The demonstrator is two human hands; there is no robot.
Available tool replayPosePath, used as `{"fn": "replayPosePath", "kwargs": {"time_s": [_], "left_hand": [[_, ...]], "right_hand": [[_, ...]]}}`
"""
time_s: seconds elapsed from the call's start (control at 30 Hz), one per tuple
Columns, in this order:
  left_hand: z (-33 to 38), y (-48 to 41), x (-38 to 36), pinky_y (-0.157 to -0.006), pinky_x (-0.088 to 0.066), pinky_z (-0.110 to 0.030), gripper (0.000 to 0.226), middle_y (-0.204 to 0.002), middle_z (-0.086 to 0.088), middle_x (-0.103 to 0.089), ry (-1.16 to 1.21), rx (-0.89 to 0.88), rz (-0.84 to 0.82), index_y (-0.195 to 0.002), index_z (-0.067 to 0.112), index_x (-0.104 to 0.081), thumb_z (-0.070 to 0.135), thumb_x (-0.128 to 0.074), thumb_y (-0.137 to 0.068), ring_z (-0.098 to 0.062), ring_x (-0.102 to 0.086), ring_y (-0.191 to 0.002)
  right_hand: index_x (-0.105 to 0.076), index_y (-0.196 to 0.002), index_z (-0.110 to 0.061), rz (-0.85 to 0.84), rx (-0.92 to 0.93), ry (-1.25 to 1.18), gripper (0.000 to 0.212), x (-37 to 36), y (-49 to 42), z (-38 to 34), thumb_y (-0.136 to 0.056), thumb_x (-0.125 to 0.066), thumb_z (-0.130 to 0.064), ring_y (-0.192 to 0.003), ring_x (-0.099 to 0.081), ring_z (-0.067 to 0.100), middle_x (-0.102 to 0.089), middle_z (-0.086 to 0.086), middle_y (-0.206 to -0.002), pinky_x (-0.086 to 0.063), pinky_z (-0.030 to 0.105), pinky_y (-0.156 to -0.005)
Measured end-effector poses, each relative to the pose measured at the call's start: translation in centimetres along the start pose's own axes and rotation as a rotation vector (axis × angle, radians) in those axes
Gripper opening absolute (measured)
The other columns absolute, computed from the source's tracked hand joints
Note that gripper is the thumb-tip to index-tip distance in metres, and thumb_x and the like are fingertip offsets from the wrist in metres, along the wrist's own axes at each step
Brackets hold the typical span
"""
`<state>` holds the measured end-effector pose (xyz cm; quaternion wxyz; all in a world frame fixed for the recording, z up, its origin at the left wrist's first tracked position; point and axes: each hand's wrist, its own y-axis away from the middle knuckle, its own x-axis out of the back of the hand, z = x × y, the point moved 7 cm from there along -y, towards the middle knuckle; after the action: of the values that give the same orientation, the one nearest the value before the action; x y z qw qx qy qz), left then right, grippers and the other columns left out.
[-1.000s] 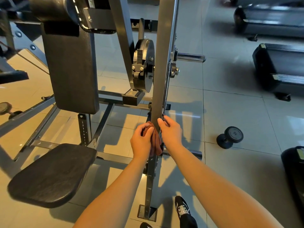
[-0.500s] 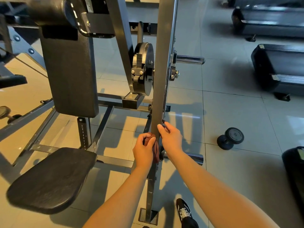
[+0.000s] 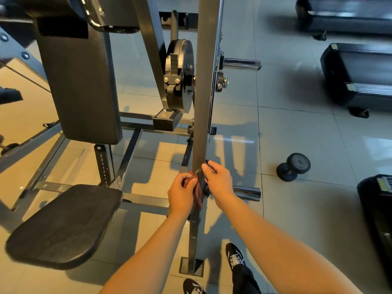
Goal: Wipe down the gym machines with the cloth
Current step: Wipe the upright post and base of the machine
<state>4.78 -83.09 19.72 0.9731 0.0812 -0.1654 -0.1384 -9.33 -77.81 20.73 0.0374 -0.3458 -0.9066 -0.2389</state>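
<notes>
A grey upright post [image 3: 206,92] of the gym machine rises in the middle of the view. A reddish-brown cloth [image 3: 196,190] is wrapped against the post's lower part. My left hand [image 3: 181,193] grips the cloth from the left side of the post. On the right side my right hand [image 3: 219,179] holds the post, its thumb laid on the front face and the fingers curled behind. Most of the cloth is hidden between the hands.
The machine's black seat [image 3: 61,225] and back pad [image 3: 78,85] stand to the left. A weight plate [image 3: 180,77] and chrome pegs [image 3: 241,64] flank the post. A dumbbell [image 3: 293,166] lies on the tiled floor at right, treadmills [image 3: 358,75] beyond. My shoes [image 3: 234,255] are near the post's foot.
Both hands and the cloth have slid a little way down the post. The camera view has shifted slightly.
</notes>
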Motion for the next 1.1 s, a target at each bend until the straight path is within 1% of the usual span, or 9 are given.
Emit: {"fn": "replayPosePath", "kwargs": {"time_s": [0.13,0.23,0.33,0.43,0.6,0.73,0.83,0.97,1.1], "left_hand": [[0.6,2.3,1.6,-0.085,-0.056,-0.029,0.007,-0.107,0.012,-0.065,0.094,0.037,0.014,-0.104,0.036,-0.061,0.031,-0.063,-0.099,-0.010,-0.064,-0.102],[0.3,4.7,1.9,-0.088,-0.059,-0.043,0.011,-0.110,0.003,-0.065,0.203,0.139,-0.040,-0.111,0.030,-0.059,0.028,-0.062,-0.100,-0.019,-0.067,-0.104],[0.2,6.2,1.1,-0.091,-0.059,-0.047,0.019,-0.112,0.001,-0.070,0.260,0.228,-0.151,-0.120,0.031,-0.057,0.030,-0.060,-0.101,-0.019,-0.070,-0.103],[0.8,6.3,1.1,-0.087,-0.059,-0.038,0.019,-0.117,-0.002,-0.068,0.293,0.261,-0.220,-0.124,0.030,-0.056,0.032,-0.047,-0.107,-0.017,-0.069,-0.105],[2.0,4.2,1.5,-0.073,-0.054,-0.022,0.024,-0.122,0.004,-0.060,0.167,0.171,-0.263,-0.128,0.032,-0.053,0.032,-0.036,-0.110,-0.011,-0.063,-0.106],[0.6,0.5,2.1,-0.108,-0.036,-0.025,0.037,-0.148,0.006,-0.051,-0.006,0.097,-0.283,-0.145,0.029,-0.048,0.029,-0.034,-0.111,-0.013,-0.045,-0.137],[-0.2,-1.8,1.1,-0.109,-0.029,-0.021,0.043,-0.153,0.005,-0.045,-0.067,0.061,-0.413,-0.153,0.023,-0.042,0.030,-0.034,-0.111,-0.012,-0.038,-0.143],[-1.6,-3.7,-0.1,-0.109,-0.041,-0.024,0.040,-0.145,0.004,-0.056,0.041,0.029,-0.567,-0.148,0.026,-0.047,0.033,-0.039,-0.110,-0.010,-0.050,-0.135],[-2.7,-4.5,0.4,-0.086,-0.042,-0.001,0.036,-0.129,0.013,-0.061,0.006,-0.027,-0.639,-0.144,0.022,-0.053,0.026,-0.039,-0.110,0.019,-0.055,-0.109]], "right_hand": [[-0.066,-0.127,-0.027,-0.031,-0.023,-0.011,0.030,1.3,2.9,1.5,-0.098,-0.063,-0.035,-0.105,-0.066,0.013,-0.068,-0.008,-0.112,-0.057,0.038,-0.094],[-0.060,-0.129,-0.032,-0.197,-0.034,-0.063,0.030,0.3,6.2,2.5,-0.099,-0.063,-0.033,-0.105,-0.068,0.012,-0.067,-0.005,-0.118,-0.058,0.025,-0.079],[-0.057,-0.133,-0.035,-0.279,0.050,-0.114,0.034,-0.9,7.9,1.9,-0.099,-0.063,-0.037,-0.113,-0.065,0.008,-0.065,-0.009,-0.125,-0.055,0.026,-0.091],[-0.056,-0.134,-0.043,-0.229,0.125,-0.016,0.036,-1.1,7.8,1.9,-0.099,-0.061,-0.036,-0.122,-0.057,0.009,-0.057,-0.008,-0.132,-0.050,0.036,-0.104],[-0.061,-0.132,-0.028,-0.071,0.153,0.054,0.032,-0.5,6.8,0.6,-0.101,-0.060,-0.019,-0.111,-0.055,0.003,-0.058,-0.009,-0.123,-0.049,0.030,-0.105],[-0.060,-0.131,-0.024,0.197,0.152,0.043,0.030,1.3,5.2,0.1,-0.101,-0.060,-0.021,-0.112,-0.051,0.006,-0.054,-0.010,-0.122,-0.047,0.016,-0.095],[-0.060,-0.125,-0.028,0.307,0.197,0.035,0.026,0.7,4.4,-0.7,-0.099,-0.063,-0.023,-0.104,-0.052,-0.002,-0.054,-0.011,-0.121,-0.042,0.002,-0.076],[-0.062,-0.111,-0.026,0.428,0.289,0.068,0.016,-1.6,3.7,-1.1,-0.096,-0.067,-0.023,-0.102,-0.051,-0.010,-0.054,-0.007,-0.114,-0.039,-0.001,-0.079],[-0.065,-0.103,-0.028,0.557,0.282,0.075,0.016,-3.6,4.1,1.2,-0.091,-0.071,-0.019,-0.103,-0.055,-0.004,-0.058,-0.007,-0.111,-0.042,0.005,-0.084]]}}
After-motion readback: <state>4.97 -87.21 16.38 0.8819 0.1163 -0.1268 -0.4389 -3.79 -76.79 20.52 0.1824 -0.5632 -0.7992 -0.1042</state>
